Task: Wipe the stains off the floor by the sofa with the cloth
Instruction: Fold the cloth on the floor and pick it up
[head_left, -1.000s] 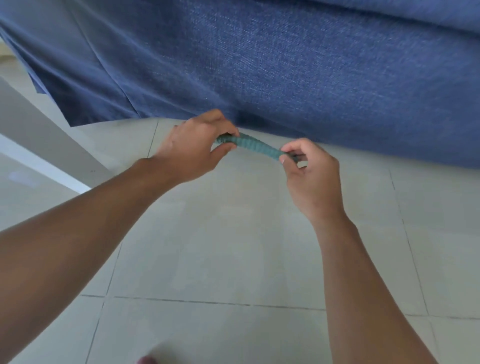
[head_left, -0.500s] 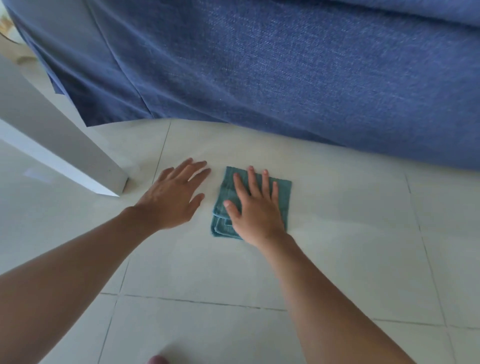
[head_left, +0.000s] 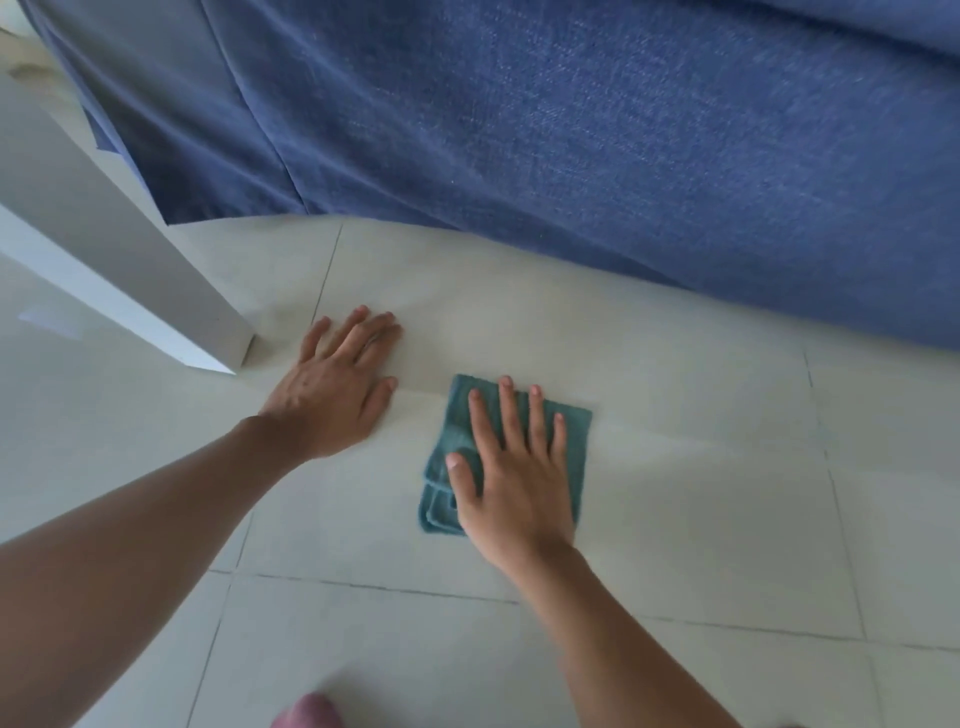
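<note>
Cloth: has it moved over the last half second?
Yes: the cloth slid back from the sofa, toward the near grout line, under the right hand.

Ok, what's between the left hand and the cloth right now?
Nothing: in the head view only bare pale floor tile separates the left hand, flat on the floor, from the folded teal cloth under the right hand.

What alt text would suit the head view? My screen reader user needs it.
The right hand presses a folded teal cloth flat on the pale tiled floor, while the left hand rests palm-down beside it. A blue sofa fills the top.
</note>
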